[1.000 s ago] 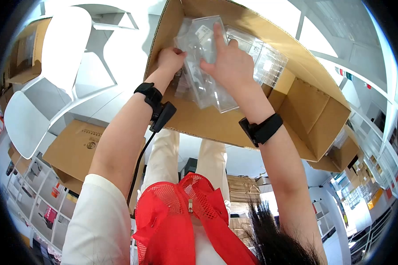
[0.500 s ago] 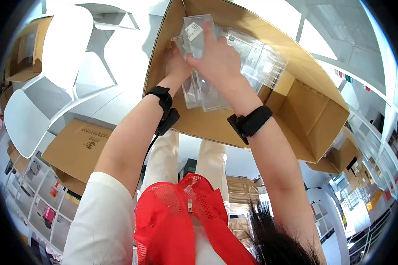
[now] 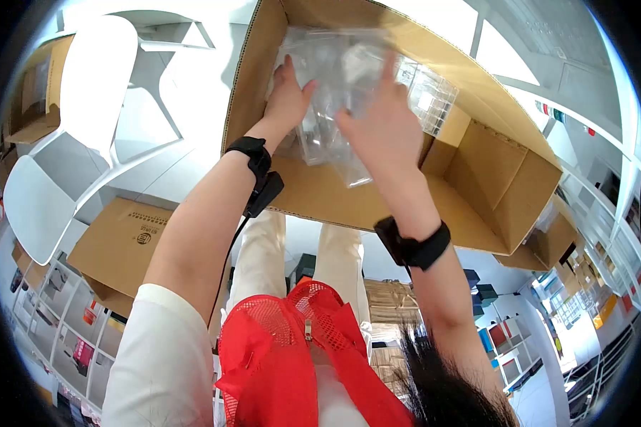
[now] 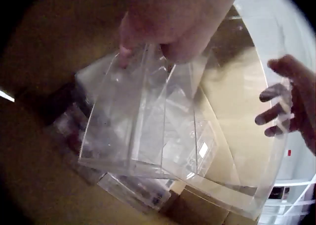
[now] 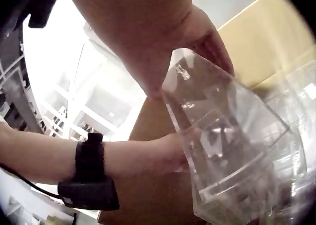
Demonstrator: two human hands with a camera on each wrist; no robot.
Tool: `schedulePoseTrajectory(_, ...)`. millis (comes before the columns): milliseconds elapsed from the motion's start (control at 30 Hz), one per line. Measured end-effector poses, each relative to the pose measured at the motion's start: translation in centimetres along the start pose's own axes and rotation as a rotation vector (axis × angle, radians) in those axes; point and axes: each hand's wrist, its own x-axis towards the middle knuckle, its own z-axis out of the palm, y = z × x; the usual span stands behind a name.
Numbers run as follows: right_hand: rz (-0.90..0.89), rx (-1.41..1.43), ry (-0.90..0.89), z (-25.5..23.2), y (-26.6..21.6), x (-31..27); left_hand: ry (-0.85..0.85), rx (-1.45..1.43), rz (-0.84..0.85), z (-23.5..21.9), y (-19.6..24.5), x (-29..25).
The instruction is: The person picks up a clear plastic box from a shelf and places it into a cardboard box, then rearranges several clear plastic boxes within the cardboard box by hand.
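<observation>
Several clear plastic cases [image 3: 320, 124] lie overlapping inside an open cardboard box [image 3: 320, 192]. My right hand [image 3: 388, 135], blurred in the head view, is over the right part of the pile. In the right wrist view its thumb and fingers grip the edge of a clear plastic case [image 5: 222, 111] that tilts over the others. My left hand [image 3: 288, 99] is at the left side of the pile, fingers extended and thumb apart. Its fingertips come right at a clear case [image 4: 113, 116] in the left wrist view.
A clear gridded plastic piece [image 3: 434, 99] lies at the box's right. Beside the box stand a white chair [image 3: 96, 92] on the left and another cardboard box [image 3: 121, 238] below it. White shelving [image 3: 57, 313] stands at the lower left.
My right hand has swung right and a little down, with a clear case tilting along. The left hand, earlier deeper at the pile's edge, shows its fingers spread.
</observation>
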Motion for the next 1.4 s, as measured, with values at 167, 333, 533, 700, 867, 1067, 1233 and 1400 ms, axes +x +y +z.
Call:
schedulePoseTrajectory(167, 0.151, 0.279, 0.238, -0.5, 6.2, -4.6, -0.141, -0.05, 0.011, 0.0, 1.8, -0.5)
schedulePoseTrajectory(333, 0.45, 0.989, 0.368, -0.2, 11.1, -7.6, -0.15, 0.045, -0.168, 0.3, 2.2, -0.8)
schedulePoseTrajectory(533, 1.04, 1.784, 0.259, 3.5, 16.4, -5.7, -0.104, -0.064, -0.165, 0.4, -1.8, 0.1)
schedulePoseTrajectory(700, 0.891, 1.986, 0.328, 12.3, 20.6, 0.7, -0.017, -0.102, -0.202, -1.0, -0.7, -1.4)
schedulePoseTrajectory(867, 1.063, 2.059, 0.392, 16.6, 21.0, 2.9, 0.081, -0.087, -0.239, -0.5, 0.0, -2.8)
schedulePoseTrajectory(1067, 1.078, 1.813, 0.092, 15.2, 20.7, 3.6, 0.023, -0.131, -0.273, -1.0, -0.6, -3.2)
schedulePoseTrajectory(1233, 1.261, 1.688, -0.097, 10.1, 18.8, 3.8, 0.038, -0.233, -0.232, -0.8, -1.5, -2.8)
schedulePoseTrajectory(1400, 0.212, 0.478, 0.408, 8.5, 11.8, 1.4, -0.162, -0.42, -0.273, -1.1, -1.4, -2.6)
